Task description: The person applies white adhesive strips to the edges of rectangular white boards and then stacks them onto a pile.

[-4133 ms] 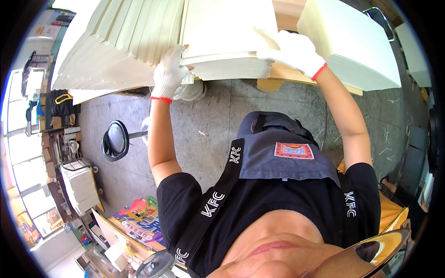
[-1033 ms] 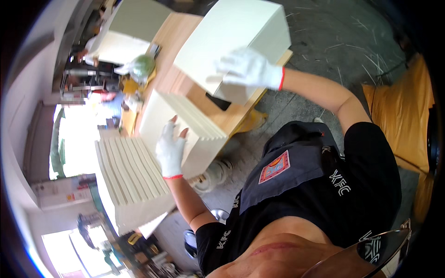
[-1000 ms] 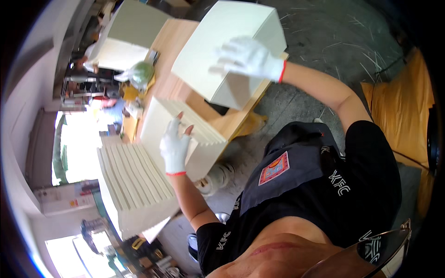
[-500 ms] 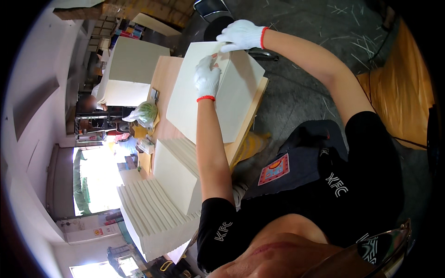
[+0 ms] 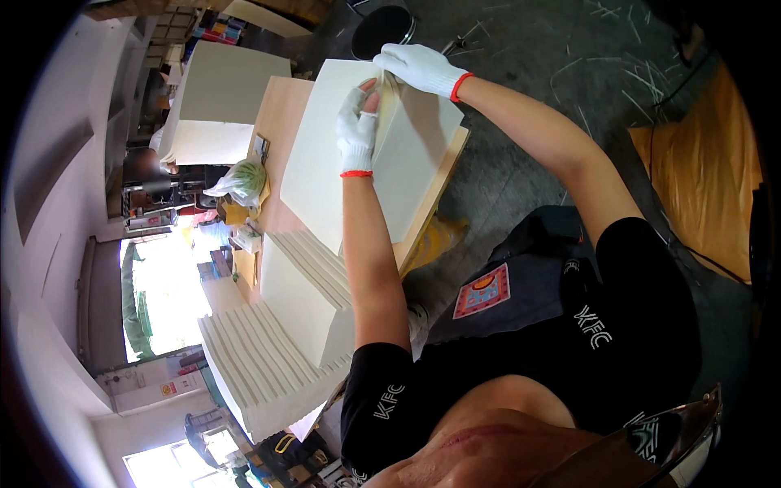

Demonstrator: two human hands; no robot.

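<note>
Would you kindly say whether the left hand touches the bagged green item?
Apart: the head view shows the left hand at a white stack, with wooden tabletop between that stack and the bagged green item.

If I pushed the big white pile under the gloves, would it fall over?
Probably not: the white pile has a broad top and sits on the wooden table. It's likely heavy too, because it's so thick. But a hard shove might slide it off, since it's near the table's edge.

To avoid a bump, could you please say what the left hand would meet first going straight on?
Probably the right hand, at the far end of the white stack beneath both hands, though depth is unclear.
</note>
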